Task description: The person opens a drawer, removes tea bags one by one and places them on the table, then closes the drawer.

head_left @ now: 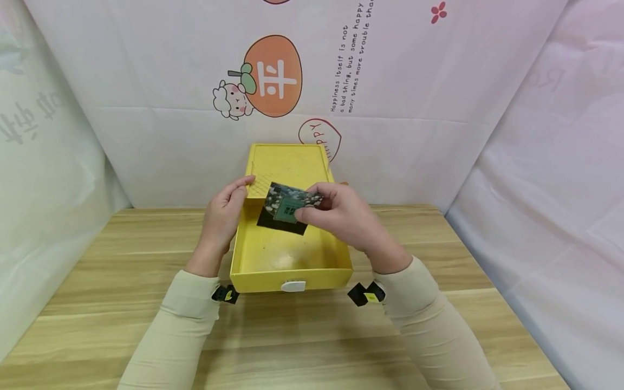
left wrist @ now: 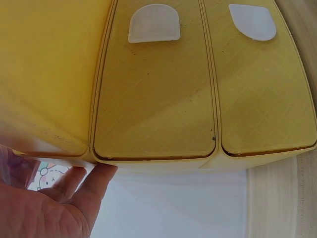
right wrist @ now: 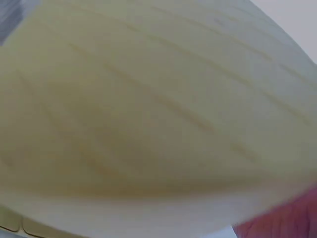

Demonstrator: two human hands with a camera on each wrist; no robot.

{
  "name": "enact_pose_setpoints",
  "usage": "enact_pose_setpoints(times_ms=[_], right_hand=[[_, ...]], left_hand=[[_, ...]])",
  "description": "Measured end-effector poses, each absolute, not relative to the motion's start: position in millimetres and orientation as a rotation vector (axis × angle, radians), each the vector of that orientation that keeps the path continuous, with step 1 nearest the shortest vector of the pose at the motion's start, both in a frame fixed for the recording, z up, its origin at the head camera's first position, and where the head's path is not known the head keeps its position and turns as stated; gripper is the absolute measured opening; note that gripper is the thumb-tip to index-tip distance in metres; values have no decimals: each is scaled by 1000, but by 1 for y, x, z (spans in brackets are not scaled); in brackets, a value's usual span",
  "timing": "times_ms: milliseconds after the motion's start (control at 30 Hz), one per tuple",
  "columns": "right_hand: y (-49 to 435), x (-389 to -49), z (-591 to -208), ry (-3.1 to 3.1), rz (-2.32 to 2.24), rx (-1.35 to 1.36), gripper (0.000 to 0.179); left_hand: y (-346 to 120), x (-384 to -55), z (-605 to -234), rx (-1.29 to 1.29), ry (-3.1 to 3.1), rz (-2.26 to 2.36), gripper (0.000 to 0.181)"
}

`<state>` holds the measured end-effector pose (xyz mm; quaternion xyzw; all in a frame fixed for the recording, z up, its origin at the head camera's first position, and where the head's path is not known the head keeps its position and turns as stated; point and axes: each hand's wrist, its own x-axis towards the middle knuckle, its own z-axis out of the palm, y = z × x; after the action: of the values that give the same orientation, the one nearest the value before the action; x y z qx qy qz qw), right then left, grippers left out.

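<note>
A yellow drawer cabinet (head_left: 292,162) stands on the table with its top drawer (head_left: 287,252) pulled out toward me. My right hand (head_left: 348,219) pinches a small flat dark square packet (head_left: 275,218), tilted above the drawer. It has a pale floral print and a green label. At the cabinet's left side is my left hand (head_left: 221,214), its fingertips touching the side near the front top edge. The left wrist view shows these fingers (left wrist: 94,191) fairly straight against the cabinet. A blurred sleeve (right wrist: 148,109) covers most of the right wrist view.
Two lower drawers, a middle one (left wrist: 156,94) and another beside it (left wrist: 262,89), are closed and have white tabs. Wood-grain table (head_left: 122,303) surrounds the cabinet. Printed white sheeting (head_left: 400,135) rises behind and at both sides.
</note>
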<state>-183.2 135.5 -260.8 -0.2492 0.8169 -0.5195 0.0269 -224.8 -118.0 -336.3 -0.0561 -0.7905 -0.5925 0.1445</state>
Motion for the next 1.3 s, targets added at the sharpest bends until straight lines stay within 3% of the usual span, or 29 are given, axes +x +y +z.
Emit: enact_pose_setpoints(times_ms=[567,867,1300], right_hand=[[172,-195,-256,2431,-2135,-573,19],[187,-203,-264,2429,-2247,-501,10],[207,-219,-279,2448,-2261,-287,22]], left_hand=[[-119,-224,-337,-156,-2279,-1693,44],[-119,-224,-336,-145,-2293,-1675,43],[-119,-225,-337,-159,-2290,-1675,44]])
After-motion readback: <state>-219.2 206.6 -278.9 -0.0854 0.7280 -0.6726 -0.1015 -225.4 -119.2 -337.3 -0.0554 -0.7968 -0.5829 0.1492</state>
